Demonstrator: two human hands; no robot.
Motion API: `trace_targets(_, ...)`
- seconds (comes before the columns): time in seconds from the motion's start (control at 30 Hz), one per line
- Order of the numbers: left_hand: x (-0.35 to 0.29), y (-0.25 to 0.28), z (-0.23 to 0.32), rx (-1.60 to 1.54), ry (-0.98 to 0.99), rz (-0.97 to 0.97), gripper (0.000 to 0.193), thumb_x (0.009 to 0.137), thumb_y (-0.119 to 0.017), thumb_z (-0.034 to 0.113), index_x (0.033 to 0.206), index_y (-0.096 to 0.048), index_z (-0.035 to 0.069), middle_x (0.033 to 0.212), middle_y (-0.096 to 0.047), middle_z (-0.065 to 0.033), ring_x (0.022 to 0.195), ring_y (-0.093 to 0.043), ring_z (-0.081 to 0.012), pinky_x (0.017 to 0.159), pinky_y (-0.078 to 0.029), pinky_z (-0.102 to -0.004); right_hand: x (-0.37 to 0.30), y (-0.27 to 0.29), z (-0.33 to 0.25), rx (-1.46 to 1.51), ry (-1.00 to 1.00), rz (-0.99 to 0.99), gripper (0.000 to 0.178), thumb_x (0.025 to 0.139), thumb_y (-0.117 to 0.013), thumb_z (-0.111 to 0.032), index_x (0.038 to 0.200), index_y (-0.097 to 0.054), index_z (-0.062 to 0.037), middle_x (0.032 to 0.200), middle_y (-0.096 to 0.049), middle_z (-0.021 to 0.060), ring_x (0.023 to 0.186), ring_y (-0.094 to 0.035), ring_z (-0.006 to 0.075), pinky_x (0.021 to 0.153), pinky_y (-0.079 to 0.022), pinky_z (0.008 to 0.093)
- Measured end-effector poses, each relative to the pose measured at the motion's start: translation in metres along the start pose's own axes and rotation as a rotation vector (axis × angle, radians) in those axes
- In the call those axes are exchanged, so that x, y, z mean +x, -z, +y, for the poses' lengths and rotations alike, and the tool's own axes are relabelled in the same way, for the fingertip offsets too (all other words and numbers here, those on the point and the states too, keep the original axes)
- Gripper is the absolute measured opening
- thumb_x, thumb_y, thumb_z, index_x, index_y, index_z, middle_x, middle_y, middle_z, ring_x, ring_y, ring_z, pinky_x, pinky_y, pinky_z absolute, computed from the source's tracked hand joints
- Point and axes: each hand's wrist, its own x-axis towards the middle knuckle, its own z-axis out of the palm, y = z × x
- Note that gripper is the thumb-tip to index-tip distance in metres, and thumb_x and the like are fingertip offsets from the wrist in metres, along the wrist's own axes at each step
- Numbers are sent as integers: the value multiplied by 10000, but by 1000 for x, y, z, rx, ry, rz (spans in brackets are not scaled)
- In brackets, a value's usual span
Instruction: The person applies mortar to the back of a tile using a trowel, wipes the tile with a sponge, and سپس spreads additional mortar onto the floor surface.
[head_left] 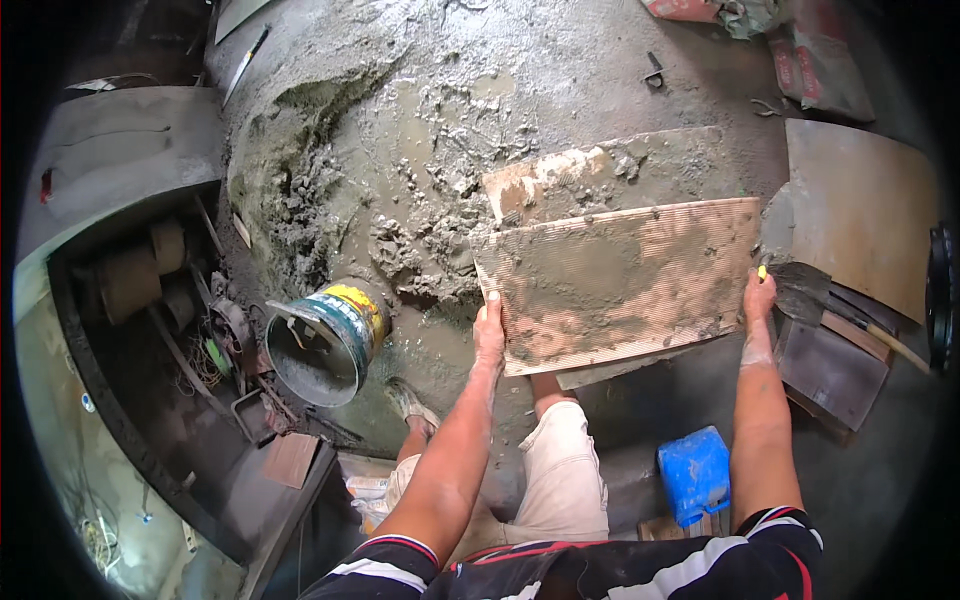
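Observation:
Between my two hands is a wide tan panel [610,280] with fine ribs, smeared with wet grey mortar. My left hand [489,335] grips its left edge, the thumb lying on the ribbed face. At its right edge my right hand [759,296] is closed round the rim; a small yellow bit shows at these fingers. The panel is held over my legs, its far edge overlapping a second mortar-smeared board [610,170]. Beyond and to the left spreads a heap of wet mortar [430,230] on the floor.
A paint bucket [325,345] leans on its side left of my legs. A blue jerrycan [694,474] stands at the right. Tools and tins fill a dark recess [170,330] at the left. Far right are a tan sheet [860,210] and cement bags [820,60].

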Motion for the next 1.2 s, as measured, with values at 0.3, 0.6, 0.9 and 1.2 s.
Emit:
trace_targets(0.3, -4, -11, 17, 45, 15, -268, 699, 939, -658, 574, 1357, -517, 31, 1234, -607, -82, 1110, -551, -179, 953, -454, -344, 41, 41, -28, -39, -288, 230, 398, 900, -639, -321, 1029, -653, 55, 1028, -699, 311, 964, -682, 472, 843, -520, 546)
trace_targets(0.6, -89, 106, 13, 248, 60, -117, 981, 933, -687, 517, 1601, -189, -1, 1338, -654, -146, 1316, -531, -230, 1112, -392, -374, -145, 62, -124, 455, -81, 32, 338, 948, -658, -301, 871, -520, -3, 684, -530, 77, 555, -562, 216, 496, -469, 385)
trace_targets(0.9, -269, 451, -98, 354, 68, 224, 506, 967, -642, 330, 1350, -505, 30, 1169, -600, -135, 1005, -605, -220, 839, -496, -371, -246, 139, -242, 877, -279, 42, 286, 887, -711, -240, 839, -496, -56, 650, -502, 23, 518, -475, 133, 451, -408, 347)
trace_targets(1.2, -384, 577, -146, 236, 242, 248, 381, 985, -627, 366, 1141, -600, 20, 839, -627, -76, 693, -619, -189, 528, -511, -353, -268, 414, -257, 1248, -160, 601, 322, 934, -676, -318, 879, -514, -46, 654, -504, 20, 490, -495, 147, 440, -388, 336)
